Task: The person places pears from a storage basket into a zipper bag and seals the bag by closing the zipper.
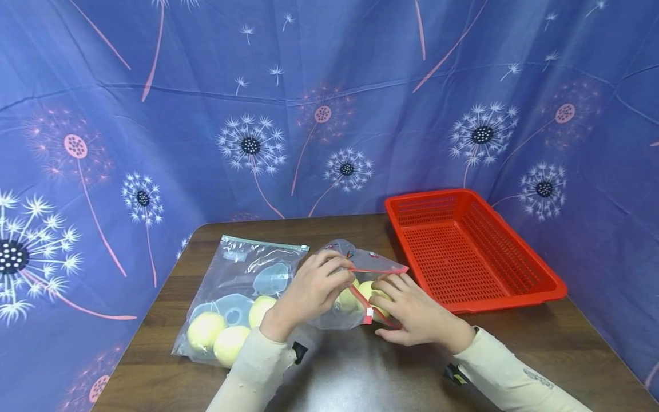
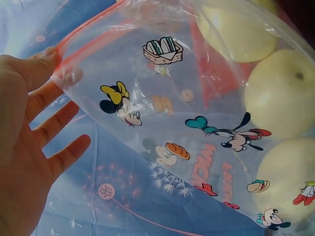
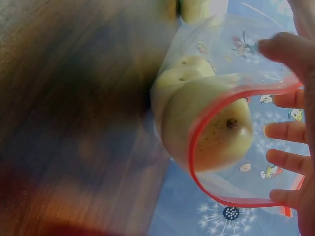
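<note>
A clear zip bag [image 1: 337, 320] with a red zip edge and printed cartoon figures lies between both hands, its mouth spread. Several round pale yellow fruits [image 3: 206, 128] with stem dimples are inside, apple-like in shape. In the left wrist view, thumb and forefinger of my left hand [image 1: 314, 283] pinch a corner of the red edge; the other fingers are spread. My right hand [image 1: 414, 312] is at the opposite side of the mouth. Its fingers [image 3: 288, 132] reach out nearly straight against the bag's red edge, the thumb held apart.
Left of the hands, a second clear bag [image 1: 239, 269] with a green zip edge lies flat, with several pale yellow fruits [image 1: 206, 331] in it. A red plastic basket [image 1: 448, 260] stands at the right. Blue dandelion-print cloth hangs behind the brown wooden table [image 1: 149, 357].
</note>
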Demonstrator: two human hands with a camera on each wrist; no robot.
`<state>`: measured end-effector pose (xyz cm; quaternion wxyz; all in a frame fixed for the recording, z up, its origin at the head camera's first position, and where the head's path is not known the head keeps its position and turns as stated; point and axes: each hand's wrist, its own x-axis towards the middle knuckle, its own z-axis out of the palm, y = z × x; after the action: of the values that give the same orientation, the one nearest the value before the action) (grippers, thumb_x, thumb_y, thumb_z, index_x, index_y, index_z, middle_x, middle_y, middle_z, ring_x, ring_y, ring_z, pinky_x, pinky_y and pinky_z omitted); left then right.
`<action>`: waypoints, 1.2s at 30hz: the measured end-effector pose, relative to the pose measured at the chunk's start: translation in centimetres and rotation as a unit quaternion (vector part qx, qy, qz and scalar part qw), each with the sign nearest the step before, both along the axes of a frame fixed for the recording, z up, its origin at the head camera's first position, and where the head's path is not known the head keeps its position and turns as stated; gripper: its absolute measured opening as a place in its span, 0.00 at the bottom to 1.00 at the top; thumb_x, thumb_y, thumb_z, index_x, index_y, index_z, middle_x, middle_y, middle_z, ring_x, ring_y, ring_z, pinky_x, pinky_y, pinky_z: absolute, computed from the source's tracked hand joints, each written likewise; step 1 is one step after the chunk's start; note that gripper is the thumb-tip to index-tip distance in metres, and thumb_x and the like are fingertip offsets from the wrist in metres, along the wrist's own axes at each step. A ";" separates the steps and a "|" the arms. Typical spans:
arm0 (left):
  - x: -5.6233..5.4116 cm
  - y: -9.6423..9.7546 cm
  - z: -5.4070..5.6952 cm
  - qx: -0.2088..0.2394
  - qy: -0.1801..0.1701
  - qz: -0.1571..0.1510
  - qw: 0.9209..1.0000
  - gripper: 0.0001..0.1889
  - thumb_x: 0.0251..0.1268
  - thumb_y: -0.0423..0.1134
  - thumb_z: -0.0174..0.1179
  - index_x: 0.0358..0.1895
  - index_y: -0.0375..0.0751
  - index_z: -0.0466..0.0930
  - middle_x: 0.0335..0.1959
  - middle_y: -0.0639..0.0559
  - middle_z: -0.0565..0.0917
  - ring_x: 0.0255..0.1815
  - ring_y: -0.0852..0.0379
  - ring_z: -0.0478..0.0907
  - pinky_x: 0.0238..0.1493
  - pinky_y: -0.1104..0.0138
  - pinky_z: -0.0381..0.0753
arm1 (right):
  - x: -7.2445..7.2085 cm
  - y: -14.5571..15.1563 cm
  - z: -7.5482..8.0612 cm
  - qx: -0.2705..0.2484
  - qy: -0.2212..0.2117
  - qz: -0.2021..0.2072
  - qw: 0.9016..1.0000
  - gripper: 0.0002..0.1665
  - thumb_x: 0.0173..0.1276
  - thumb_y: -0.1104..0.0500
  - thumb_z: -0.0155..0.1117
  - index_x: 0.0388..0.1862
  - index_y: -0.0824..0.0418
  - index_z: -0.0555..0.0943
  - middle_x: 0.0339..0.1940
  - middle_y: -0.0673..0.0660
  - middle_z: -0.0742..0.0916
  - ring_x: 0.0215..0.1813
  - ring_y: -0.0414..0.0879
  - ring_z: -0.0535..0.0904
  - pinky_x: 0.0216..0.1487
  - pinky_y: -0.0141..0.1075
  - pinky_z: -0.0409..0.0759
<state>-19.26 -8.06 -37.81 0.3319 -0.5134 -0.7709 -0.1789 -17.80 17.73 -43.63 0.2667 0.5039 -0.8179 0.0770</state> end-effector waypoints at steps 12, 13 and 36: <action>0.0 -0.3 0.0 0.008 0.009 0.003 1.000 0.04 0.64 0.34 0.65 0.39 0.45 0.81 0.46 0.54 0.85 0.53 0.51 0.77 0.48 0.60 0.78 | -0.5 0.2 -0.8 0.016 0.040 0.018 0.999 0.16 0.38 0.60 0.70 0.31 0.58 0.78 0.37 0.52 0.78 0.46 0.53 0.73 0.51 0.49 0.70; -0.1 -0.4 0.0 0.009 0.010 0.002 1.000 0.04 0.64 0.34 0.65 0.39 0.45 0.80 0.45 0.53 0.85 0.53 0.51 0.77 0.49 0.60 0.78 | -0.6 0.2 -0.8 0.016 0.042 0.020 0.999 0.16 0.38 0.61 0.69 0.30 0.58 0.78 0.36 0.52 0.77 0.45 0.53 0.73 0.50 0.48 0.70; -1.0 -1.6 2.1 0.044 0.021 -0.028 0.998 0.05 0.75 0.34 0.53 0.38 0.41 0.76 0.46 0.49 0.84 0.51 0.47 0.77 0.47 0.57 0.77 | -1.8 1.7 3.7 0.059 0.112 0.048 0.991 0.12 0.67 0.59 0.39 0.31 0.57 0.72 0.25 0.51 0.77 0.34 0.50 0.72 0.45 0.42 0.73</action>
<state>-20.27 -9.61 -35.70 0.3654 -0.5230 -0.7405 -0.2113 -19.58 19.40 -39.96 0.3225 0.5632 -0.7606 -0.0158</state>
